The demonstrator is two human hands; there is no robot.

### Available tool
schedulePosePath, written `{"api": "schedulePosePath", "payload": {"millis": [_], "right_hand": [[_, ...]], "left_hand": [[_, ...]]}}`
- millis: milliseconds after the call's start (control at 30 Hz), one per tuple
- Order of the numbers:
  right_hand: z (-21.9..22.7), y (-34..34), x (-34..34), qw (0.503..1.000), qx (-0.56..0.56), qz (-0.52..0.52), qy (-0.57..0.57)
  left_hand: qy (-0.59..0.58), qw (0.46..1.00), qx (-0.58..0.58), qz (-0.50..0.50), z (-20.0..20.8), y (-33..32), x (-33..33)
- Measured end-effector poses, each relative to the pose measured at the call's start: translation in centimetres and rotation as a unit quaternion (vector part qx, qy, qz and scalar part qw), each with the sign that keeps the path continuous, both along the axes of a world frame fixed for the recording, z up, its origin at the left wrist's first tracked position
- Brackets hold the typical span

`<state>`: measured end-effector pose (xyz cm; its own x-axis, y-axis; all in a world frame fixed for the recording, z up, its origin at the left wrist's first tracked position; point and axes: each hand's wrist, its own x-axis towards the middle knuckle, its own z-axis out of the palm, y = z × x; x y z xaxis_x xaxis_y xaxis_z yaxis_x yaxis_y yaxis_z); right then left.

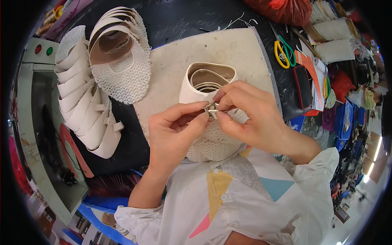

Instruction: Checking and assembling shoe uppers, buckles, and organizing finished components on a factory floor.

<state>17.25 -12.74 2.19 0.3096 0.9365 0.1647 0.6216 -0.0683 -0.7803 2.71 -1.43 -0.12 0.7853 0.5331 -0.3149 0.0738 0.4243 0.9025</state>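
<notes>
We locate the cream shoe upper (pixel 216 141) at the near edge of the pale board (pixel 175 61), against the shirt (pixel 179 200). The left hand (pixel 177 128) and right hand (pixel 251 116) meet there, fingertips pinching a small buckle (pixel 212 108) — partly hidden by them. To the left we note two stacks of uppers (pixel 122 77); to the right, scissors (pixel 277 49) and a dark red phone (pixel 302 87).

Black worktable (pixel 175 18), grey metal housing (pixel 26 83) left, strip light (pixel 379 145) far right
</notes>
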Motion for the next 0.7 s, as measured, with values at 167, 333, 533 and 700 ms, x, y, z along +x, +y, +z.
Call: {"api": "schedulePosePath", "payload": {"millis": [167,333,533,700], "right_hand": [[-0.2,0.2,-0.3,0.999,0.02,-0.021,-0.02],[-1.1,0.0,0.0,0.997,0.078,0.005,-0.009],[-0.3,-0.3,0.5,0.991,0.07,0.007,-0.109],[0.3,-0.5,2.8,0.984,0.083,-0.068,-0.142]], "left_hand": [[-0.012,1.0,-0.02,0.011,0.3,-0.1,0.2],[0.025,0.998,-0.025,-0.052,0.7,0.7,0.1],[-0.003,0.998,0.059,0.007,-0.1,0.5,1.3],[-0.074,0.975,0.191,0.091,-1.3,0.3,3.1]]}}
